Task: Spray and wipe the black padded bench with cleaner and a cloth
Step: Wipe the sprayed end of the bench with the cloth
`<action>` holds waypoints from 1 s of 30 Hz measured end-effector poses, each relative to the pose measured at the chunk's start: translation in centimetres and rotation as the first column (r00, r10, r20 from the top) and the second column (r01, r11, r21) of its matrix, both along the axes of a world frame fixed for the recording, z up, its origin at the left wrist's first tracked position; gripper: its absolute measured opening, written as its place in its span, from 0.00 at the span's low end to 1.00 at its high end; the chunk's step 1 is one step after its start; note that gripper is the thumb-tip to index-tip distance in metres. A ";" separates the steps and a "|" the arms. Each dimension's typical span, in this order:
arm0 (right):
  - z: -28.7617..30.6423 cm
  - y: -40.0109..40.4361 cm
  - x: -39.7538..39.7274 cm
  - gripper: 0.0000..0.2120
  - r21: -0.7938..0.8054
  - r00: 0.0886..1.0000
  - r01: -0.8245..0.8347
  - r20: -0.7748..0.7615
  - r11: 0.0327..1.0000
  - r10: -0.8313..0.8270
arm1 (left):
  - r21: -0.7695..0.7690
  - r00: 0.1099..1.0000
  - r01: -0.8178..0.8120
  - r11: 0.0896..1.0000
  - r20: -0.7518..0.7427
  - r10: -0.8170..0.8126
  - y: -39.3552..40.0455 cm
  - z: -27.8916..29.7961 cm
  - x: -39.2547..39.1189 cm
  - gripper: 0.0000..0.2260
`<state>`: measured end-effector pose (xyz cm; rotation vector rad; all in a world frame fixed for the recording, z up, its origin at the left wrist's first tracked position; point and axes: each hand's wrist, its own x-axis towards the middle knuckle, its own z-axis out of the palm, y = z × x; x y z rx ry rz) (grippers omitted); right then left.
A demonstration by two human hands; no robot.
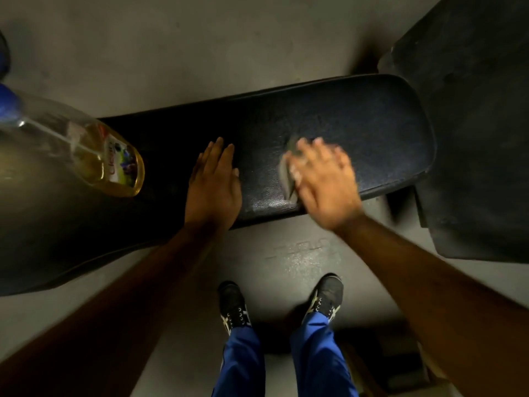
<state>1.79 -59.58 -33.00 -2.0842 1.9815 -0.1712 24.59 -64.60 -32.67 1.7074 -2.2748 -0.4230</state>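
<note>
The black padded bench [357, 121] runs across the middle of the head view, from lower left to upper right. My left hand [213, 184] lies flat on its near edge with straight fingers. My right hand [325, 179], blurred by motion, presses a grey cloth [287, 176] onto the pad; the cloth shows at the hand's left side. A clear spray bottle [94, 147] of yellow cleaner with a blue top stands on the bench's left part, apart from both hands.
Grey floor lies behind and in front of the bench. A large dark padded piece [472, 110] stands at the right end of the bench. My two shoes [326, 296] and blue trouser legs are below, with a dark low object [380, 365] beside the right foot.
</note>
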 end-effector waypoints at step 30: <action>0.2 -12.6 8.3 0.30 -0.008 0.978 -0.205 -0.045 0.979 0.205 | -0.086 0.970 -0.153 0.984 0.179 0.166 -0.4 -0.8 1.8 0.24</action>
